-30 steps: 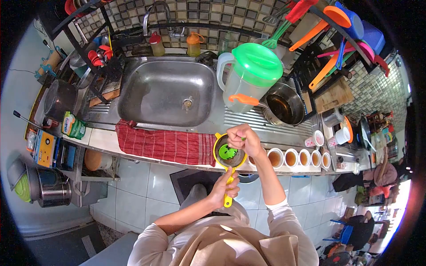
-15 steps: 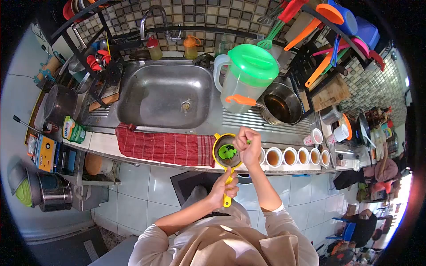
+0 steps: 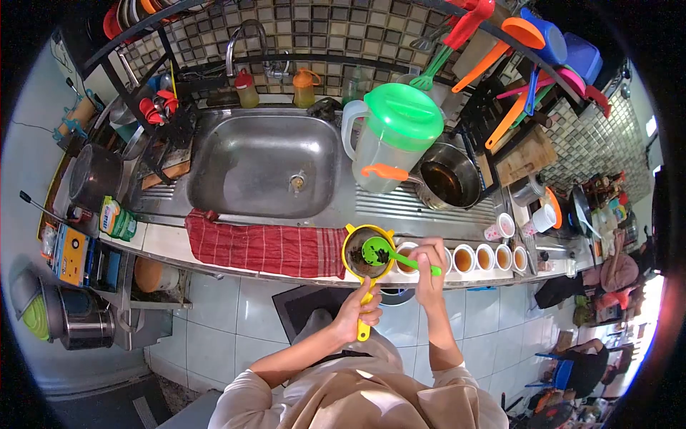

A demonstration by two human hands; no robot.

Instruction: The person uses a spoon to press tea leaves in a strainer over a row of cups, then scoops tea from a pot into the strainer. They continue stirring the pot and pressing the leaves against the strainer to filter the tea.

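My left hand (image 3: 356, 314) is wrapped round the handle of a yellow strainer (image 3: 386, 235), whose round bowl is at the counter's front edge beside a red checked cloth (image 3: 264, 247). Dark wet bits, perhaps tea leaves, lie in its mesh. My right hand (image 3: 430, 270) grips the handle of a bright green spoon (image 3: 405, 262). The spoon's bowl sits inside the strainer with some dark bits on it. Right of the strainer stands a row of several white cups with brown liquid, such as one cup (image 3: 464, 259); my right hand partly covers the nearer ones.
Behind the cups stand a pitcher with a green lid (image 3: 404, 118) and a steel pot (image 3: 449, 175) with an orange handle and dark liquid. A steel sink (image 3: 264, 168) is at the left. Utensils hang from a rack (image 3: 500, 36). Other people are at the far right.
My right hand has moved right and slightly down, from over the strainer's edge to beside it. The green spoon now tilts to show its bowl and handle. My left hand keeps its hold.
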